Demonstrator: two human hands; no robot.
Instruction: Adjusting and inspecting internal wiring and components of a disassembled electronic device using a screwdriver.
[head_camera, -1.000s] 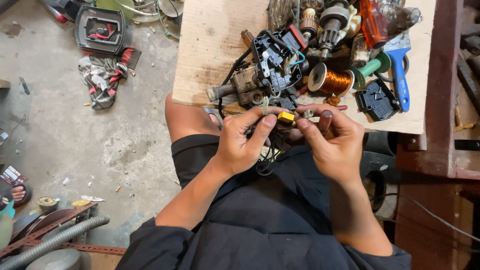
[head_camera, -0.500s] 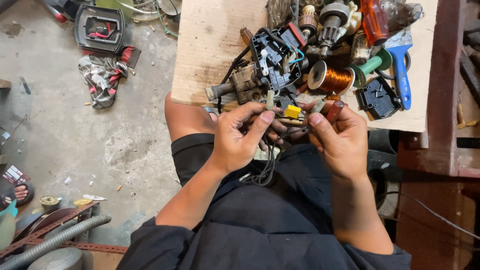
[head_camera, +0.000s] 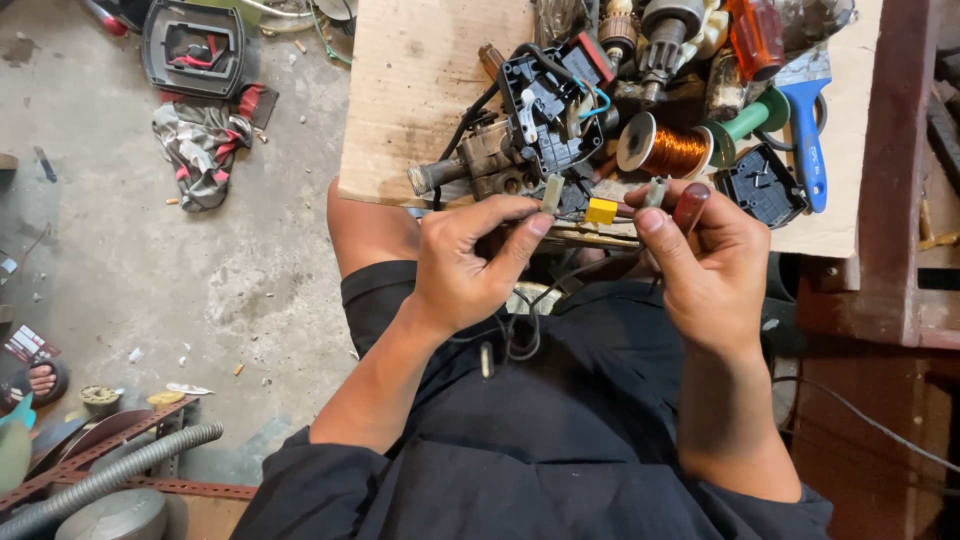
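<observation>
My left hand (head_camera: 470, 265) pinches a small pale connector (head_camera: 552, 192) on a wire, and dark wires loop down from it over my lap. My right hand (head_camera: 700, 260) grips a dark red tool handle (head_camera: 690, 207) and another pale connector (head_camera: 656, 190). Between the two hands sits a small yellow block (head_camera: 601, 211) joined to the wiring. Just beyond the fingers lies a black plastic switch housing (head_camera: 545, 110) with blue and black leads, beside a rusty metal part (head_camera: 480, 165). All of it rests on a wooden board (head_camera: 420, 90).
On the board lie a copper wire coil (head_camera: 668, 148), a blue-handled brush (head_camera: 806, 130), an orange-handled screwdriver (head_camera: 755, 35), a green spool (head_camera: 750, 120) and a black cover (head_camera: 762, 185). A rag (head_camera: 205, 140) and a black casing (head_camera: 195, 45) lie on the concrete floor. A grey hose (head_camera: 120, 470) is at lower left.
Both hands have drawn apart: the left stays on its connector, the right has shifted right with the red handle. The yellow block now shows between them.
</observation>
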